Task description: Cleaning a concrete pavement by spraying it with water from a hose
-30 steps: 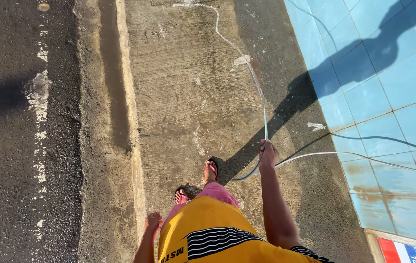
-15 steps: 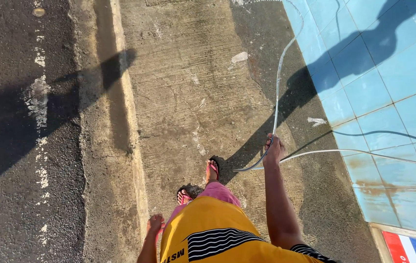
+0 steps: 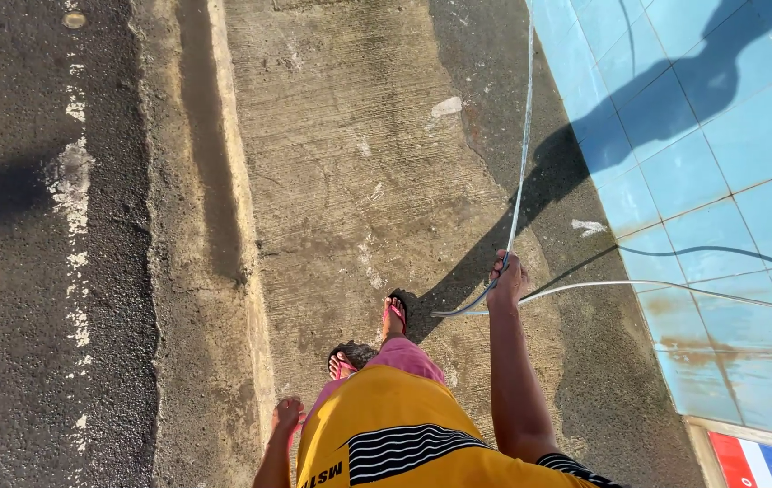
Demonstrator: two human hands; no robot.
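My right hand (image 3: 507, 280) hangs at my side and grips a thin pale hose (image 3: 523, 145). From the hand the hose runs straight up the frame along the edge of the blue tiles, and a second length loops back to the right across the tiles (image 3: 675, 286). My left hand (image 3: 287, 417) hangs low beside my hip with the fingers loosely curled and nothing in it. I wear a yellow top with black stripes, pink trousers and pink sandals (image 3: 394, 314), and I stand on a concrete strip (image 3: 350, 163).
Dark asphalt (image 3: 33, 271) with worn white paint marks lies to the left, past a shallow concrete gutter (image 3: 205, 181). Blue floor tiles (image 3: 729, 136) fill the right side, crossed by my shadow. A red and blue sign corner (image 3: 761, 456) shows at the bottom right.
The hose ahead of my right hand has swung from a leftward curve to a nearly straight line along the tile edge. The dark shadow on the asphalt has shifted.
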